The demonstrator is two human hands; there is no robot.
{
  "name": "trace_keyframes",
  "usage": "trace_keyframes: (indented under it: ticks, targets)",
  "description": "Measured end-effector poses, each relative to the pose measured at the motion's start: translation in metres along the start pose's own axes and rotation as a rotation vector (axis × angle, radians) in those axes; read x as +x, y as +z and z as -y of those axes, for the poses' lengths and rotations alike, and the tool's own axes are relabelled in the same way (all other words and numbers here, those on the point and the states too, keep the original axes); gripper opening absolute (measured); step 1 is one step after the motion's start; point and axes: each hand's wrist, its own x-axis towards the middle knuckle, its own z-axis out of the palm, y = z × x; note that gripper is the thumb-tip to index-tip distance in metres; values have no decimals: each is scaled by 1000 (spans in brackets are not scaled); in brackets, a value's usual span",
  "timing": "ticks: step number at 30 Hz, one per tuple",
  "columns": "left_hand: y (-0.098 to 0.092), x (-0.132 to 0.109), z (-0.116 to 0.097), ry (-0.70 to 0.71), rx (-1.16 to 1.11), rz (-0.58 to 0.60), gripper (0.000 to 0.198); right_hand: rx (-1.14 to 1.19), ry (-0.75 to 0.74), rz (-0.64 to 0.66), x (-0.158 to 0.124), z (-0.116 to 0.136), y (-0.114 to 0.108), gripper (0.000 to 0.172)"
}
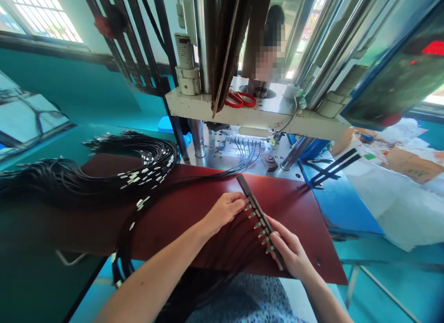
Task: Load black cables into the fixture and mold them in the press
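Note:
In front of me my right hand (290,251) grips the lower part of a long dark metal bar (255,200), thumb on top. The bar is tilted over the brown board. Several cable ends with small metal connectors (258,225) sit in a row along its left edge, their black cables (239,232) trailing down toward my lap. At the upper end of that row, my left hand (225,212) pinches a cable end against the bar; the fingertips partly cover it.
Behind the brown board (298,207) stands a press with a white plate (201,105) and red-handled scissors (239,100) on it. Cables run into its lower fixture (243,147). A large bundle of black cables (149,152) lies left. White plastic sheeting (374,193) lies right.

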Motion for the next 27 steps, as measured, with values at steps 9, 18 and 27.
trace_keyframes:
  ticks: [9, 18, 27]
  targets:
    - [-9, 27, 4, 72, 379, 21, 19, -193, 32, -51, 8, 7, 11, 52]
    - [-20, 40, -18, 453, 1435, -266, 20, -956, 14, -91, 14, 19, 16, 42]
    - [-44, 78, 9, 428, 1494, -599, 25, -1462, -107, 9, 33, 30, 3, 32]
